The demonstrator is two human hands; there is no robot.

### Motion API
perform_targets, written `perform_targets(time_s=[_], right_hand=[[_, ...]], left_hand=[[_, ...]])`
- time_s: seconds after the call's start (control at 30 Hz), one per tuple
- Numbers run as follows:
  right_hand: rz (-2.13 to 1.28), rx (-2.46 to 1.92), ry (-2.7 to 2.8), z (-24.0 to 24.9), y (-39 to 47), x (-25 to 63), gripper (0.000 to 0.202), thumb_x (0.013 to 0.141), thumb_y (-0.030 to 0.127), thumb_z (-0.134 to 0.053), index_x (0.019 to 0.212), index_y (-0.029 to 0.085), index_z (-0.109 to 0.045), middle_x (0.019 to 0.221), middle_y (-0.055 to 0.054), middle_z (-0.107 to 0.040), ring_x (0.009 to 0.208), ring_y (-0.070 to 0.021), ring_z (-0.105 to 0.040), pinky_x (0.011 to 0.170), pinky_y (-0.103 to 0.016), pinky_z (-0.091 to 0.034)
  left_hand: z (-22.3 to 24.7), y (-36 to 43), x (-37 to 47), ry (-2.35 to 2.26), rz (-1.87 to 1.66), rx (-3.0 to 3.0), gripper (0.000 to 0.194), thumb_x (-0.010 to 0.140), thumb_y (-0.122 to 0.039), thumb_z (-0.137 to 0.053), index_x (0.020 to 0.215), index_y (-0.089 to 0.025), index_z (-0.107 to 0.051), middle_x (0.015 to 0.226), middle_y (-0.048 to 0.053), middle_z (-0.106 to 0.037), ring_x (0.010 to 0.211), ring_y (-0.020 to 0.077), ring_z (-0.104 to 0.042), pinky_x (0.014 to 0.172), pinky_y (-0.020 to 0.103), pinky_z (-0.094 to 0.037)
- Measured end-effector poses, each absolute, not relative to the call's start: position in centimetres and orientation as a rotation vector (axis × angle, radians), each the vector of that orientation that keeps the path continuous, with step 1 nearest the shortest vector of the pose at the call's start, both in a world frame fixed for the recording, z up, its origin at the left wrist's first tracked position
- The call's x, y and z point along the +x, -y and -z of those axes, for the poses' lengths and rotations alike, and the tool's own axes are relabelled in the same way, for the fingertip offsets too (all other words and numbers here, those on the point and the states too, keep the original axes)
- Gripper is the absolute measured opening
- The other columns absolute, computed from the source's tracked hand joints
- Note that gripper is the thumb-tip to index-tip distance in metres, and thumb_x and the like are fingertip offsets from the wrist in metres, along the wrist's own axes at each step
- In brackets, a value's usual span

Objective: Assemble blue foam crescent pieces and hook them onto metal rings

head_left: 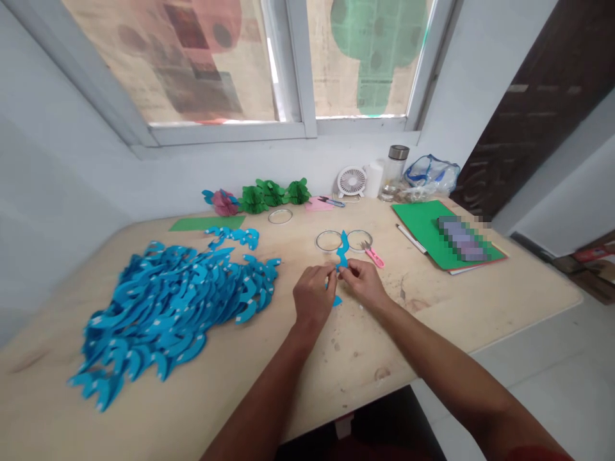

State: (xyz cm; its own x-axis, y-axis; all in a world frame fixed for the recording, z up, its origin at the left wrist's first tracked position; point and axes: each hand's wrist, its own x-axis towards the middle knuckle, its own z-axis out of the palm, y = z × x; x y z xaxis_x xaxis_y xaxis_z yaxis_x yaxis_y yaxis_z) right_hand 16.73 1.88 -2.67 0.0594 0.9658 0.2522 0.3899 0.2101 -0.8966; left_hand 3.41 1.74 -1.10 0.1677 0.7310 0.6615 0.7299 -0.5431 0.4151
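A blue wavy strip [343,245] stretches away from my fingertips over the bare wood, between two thin metal rings [328,250]. Both hands meet at its near end: my left hand [313,291] is closed in a pinch there, and my right hand [366,282] pinches it from the other side. The exact grip of the fingertips is partly hidden. Just below the hands, another blue bit [337,301] shows next to my left hand. Pink-handled thread snips [373,255] lie just beyond my right hand, overlapping the right ring.
A large heap of blue curved pieces with white patches [177,301] covers the table's left. Along the wall stand green paper flowers [269,196], a small white fan [352,182] and a glass bottle [394,173]. A green sheet stack [423,224] lies at right.
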Motion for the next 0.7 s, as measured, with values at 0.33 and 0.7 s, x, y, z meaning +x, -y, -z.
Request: perform_targets(time_s=[0.33, 0.7], right_hand=[[-0.733, -1.365, 1.529, 2.57, -1.87, 16.77, 0.025, 0.078, 0.035, -0.050, 0.062, 0.016, -0.056, 0.050, 0.004, -0.041, 0.049, -0.0094, -0.036, 0.048, -0.022, -0.027], [-0.732, -1.366, 1.540, 2.55, -1.81, 16.70, 0.022, 0.078, 0.031, -0.050, 0.063, 0.016, -0.056, 0.052, 0.004, -0.044, 0.049, -0.0095, -0.037, 0.047, -0.022, -0.027]], left_hand=[[1.16, -1.64, 3.42, -1.505, -1.323, 2.458, 0.017, 0.081, -0.018, -0.049, 0.078, -0.018, -0.066, 0.072, 0.007, -0.068, 0.072, 0.0197, -0.061, 0.068, 0.029, -0.045], [0.83, -1.66, 3.45, -1.504, -1.311, 2.255, 0.016, 0.078, -0.017, -0.051, 0.074, -0.019, -0.066, 0.071, 0.006, -0.069, 0.069, 0.0177, -0.063, 0.065, 0.027, -0.047]])
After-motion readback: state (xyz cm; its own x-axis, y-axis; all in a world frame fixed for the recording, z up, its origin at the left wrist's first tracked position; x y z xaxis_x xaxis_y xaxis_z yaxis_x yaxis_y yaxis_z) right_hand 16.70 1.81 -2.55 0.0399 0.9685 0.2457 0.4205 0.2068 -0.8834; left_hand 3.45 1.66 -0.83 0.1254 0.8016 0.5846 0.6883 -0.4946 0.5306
